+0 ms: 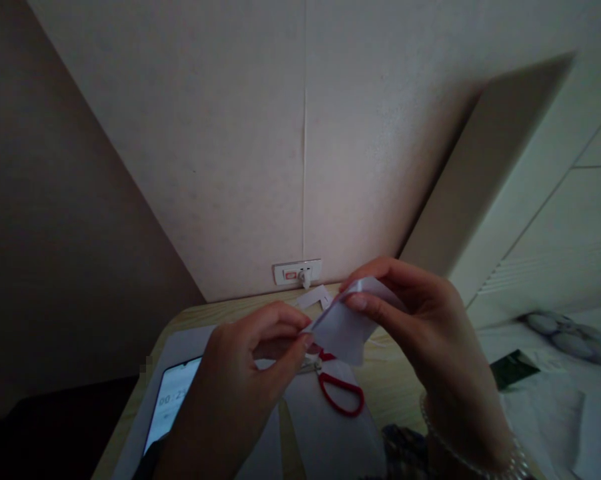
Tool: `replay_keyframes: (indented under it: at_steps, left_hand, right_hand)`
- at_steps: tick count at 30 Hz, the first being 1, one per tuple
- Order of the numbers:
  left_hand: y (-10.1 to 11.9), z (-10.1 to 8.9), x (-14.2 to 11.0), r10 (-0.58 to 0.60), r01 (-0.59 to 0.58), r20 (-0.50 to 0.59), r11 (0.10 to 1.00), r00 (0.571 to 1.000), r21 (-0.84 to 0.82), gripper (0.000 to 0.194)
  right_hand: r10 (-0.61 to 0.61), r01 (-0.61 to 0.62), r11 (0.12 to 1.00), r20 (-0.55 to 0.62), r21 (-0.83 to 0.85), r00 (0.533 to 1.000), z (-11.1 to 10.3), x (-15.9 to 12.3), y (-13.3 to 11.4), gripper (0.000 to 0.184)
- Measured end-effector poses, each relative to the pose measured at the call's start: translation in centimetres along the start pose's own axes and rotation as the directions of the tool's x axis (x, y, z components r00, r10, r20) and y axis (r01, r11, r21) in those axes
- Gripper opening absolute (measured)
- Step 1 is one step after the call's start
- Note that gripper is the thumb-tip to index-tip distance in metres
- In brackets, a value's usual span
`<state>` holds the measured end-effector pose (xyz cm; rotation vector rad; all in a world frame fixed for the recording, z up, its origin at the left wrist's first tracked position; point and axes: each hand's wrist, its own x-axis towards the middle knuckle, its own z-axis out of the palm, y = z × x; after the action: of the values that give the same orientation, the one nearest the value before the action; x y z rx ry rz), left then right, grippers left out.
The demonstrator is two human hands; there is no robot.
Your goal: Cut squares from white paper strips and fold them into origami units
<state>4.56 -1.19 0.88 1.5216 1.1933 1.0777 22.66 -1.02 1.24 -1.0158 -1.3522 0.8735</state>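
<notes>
Between both hands is a piece of white paper [343, 330], held up over the table and folded or curled along its upper edge. My left hand [260, 360] pinches its left corner between thumb and fingertips. On the right, my right hand [405, 307] grips the top edge, thumb in front and fingers behind. Below the paper lies a pair of scissors [341, 395] with red handles, its blades partly hidden by my left hand. The scissors rest on white paper sheets [330, 433].
A phone [173, 393] showing a timer lies left of my left hand. Paper scraps [313, 298] are at the back of the wooden table [195, 317], beneath a wall socket [297, 273] with a plug. A white headboard-like panel [485, 173] rises at right, beside a bed with a green packet [514, 369].
</notes>
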Motion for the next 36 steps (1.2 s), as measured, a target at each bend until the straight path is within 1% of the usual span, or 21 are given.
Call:
replay_keyframes:
  at_steps: [1, 2, 3, 4, 5, 7, 9, 10, 11, 12, 13, 15, 16, 17, 18, 21, 24, 29, 33, 36]
  left_hand:
    - [0.0, 0.0, 0.0, 0.001, -0.001, 0.005, 1.000, 1.000, -0.005, 0.012]
    - [0.0, 0.0, 0.0, -0.003, 0.003, -0.008, 1.000, 1.000, -0.014, 0.012]
    - [0.1, 0.1, 0.0, -0.013, 0.012, -0.032, 1.000, 0.999, -0.026, 0.011]
    - [0.2, 0.1, -0.1, -0.029, 0.026, -0.060, 0.999, 0.998, -0.041, 0.011]
    - [0.3, 0.2, -0.2, -0.044, 0.039, -0.083, 0.997, 0.996, -0.059, 0.010]
    - [0.4, 0.4, -0.3, -0.067, 0.059, -0.100, 0.994, 0.993, -0.087, 0.009]
    - [0.5, 0.5, -0.3, -0.079, 0.066, -0.114, 0.991, 0.990, -0.113, 0.009]
    - [0.5, 0.6, -0.3, -0.082, 0.067, -0.124, 0.990, 0.989, -0.122, 0.009]
    - [0.5, 0.6, -0.3, -0.083, 0.066, -0.133, 0.990, 0.988, -0.126, 0.010]
    - [0.4, 0.6, -0.3, -0.081, 0.063, -0.137, 0.990, 0.987, -0.129, 0.010]
    - [0.4, 0.6, -0.3, -0.077, 0.059, -0.133, 0.990, 0.988, -0.130, 0.010]
    - [0.4, 0.6, -0.3, -0.065, 0.051, -0.109, 0.991, 0.992, -0.125, 0.010]
    - [0.5, 0.6, -0.3, -0.057, 0.046, -0.090, 0.992, 0.994, -0.119, 0.011]
    - [0.5, 0.7, -0.3, -0.049, 0.041, -0.069, 0.993, 0.996, -0.111, 0.011]
    - [0.5, 0.7, -0.3, -0.042, 0.037, -0.053, 0.994, 0.998, -0.101, 0.012]
    - [0.5, 0.7, -0.3, -0.038, 0.036, -0.027, 0.997, 0.999, -0.073, 0.013]
    - [0.4, 0.7, -0.4, -0.045, 0.043, -0.029, 0.996, 0.999, -0.074, 0.013]
    - [0.4, 0.7, -0.4, -0.034, 0.031, -0.035, 0.996, 0.999, -0.085, 0.015]
    - [0.4, 0.7, -0.4, -0.046, 0.046, 0.000, 0.983, 0.999, -0.177, 0.016]
    - [0.2, 0.6, -0.4, -0.042, 0.047, 0.028, 0.979, 0.999, -0.197, 0.015]
  right_hand:
    - [-0.051, 0.050, 0.998, -0.024, -0.034, 0.998, 0.1, 0.0, 0.1, 0.010]
    - [-0.126, 0.121, 0.990, -0.068, -0.072, 0.990, 0.2, 0.0, 0.1, 0.017]
    - [-0.208, 0.193, 0.974, -0.127, -0.120, 0.970, 0.4, -0.1, 0.1, 0.024]
    - [-0.297, 0.264, 0.947, -0.186, -0.182, 0.937, 0.6, -0.2, 0.1, 0.028]
    - [-0.380, 0.318, 0.911, -0.234, -0.262, 0.895, 0.7, -0.3, 0.0, 0.029]
    - [-0.514, 0.360, 0.817, -0.285, -0.450, 0.809, 1.1, -0.8, -0.2, 0.022]
    - [-0.609, 0.355, 0.724, -0.307, -0.591, 0.731, 1.3, -1.3, -0.5, 0.016]
    - [-0.637, 0.353, 0.695, -0.309, -0.626, 0.706, 1.4, -1.5, -0.7, 0.014]
    - [-0.647, 0.356, 0.684, -0.304, -0.636, 0.700, 1.5, -1.6, -0.8, 0.013]
    - [-0.638, 0.364, 0.689, -0.287, -0.626, 0.714, 1.6, -1.6, -0.8, 0.012]
    - [-0.607, 0.365, 0.711, -0.261, -0.601, 0.751, 1.7, -1.6, -0.8, 0.010]
    - [-0.495, 0.334, 0.787, -0.208, -0.519, 0.843, 1.8, -1.2, -0.7, 0.010]
    - [-0.430, 0.302, 0.831, -0.195, -0.466, 0.881, 2.0, -1.1, -0.5, 0.009]
    - [-0.370, 0.268, 0.873, -0.193, -0.408, 0.909, 2.1, -0.9, -0.4, 0.008]
    - [-0.320, 0.238, 0.906, -0.198, -0.349, 0.927, 2.2, -0.8, -0.3, 0.007]
    - [-0.233, 0.187, 0.961, -0.232, -0.204, 0.945, 2.4, -0.6, -0.2, 0.012]
    - [-0.180, 0.154, 0.981, -0.261, -0.118, 0.948, 2.4, -0.7, -0.3, 0.013]
    - [-0.115, 0.114, 0.993, -0.281, -0.019, 0.953, 2.3, -0.6, -0.4, 0.015]
    - [-0.092, 0.106, 0.994, -0.301, 0.032, 0.949, 2.3, -0.5, -0.5, 0.015]
    - [-0.080, 0.096, 0.995, -0.296, 0.040, 0.952, 2.4, -0.5, -0.6, 0.014]
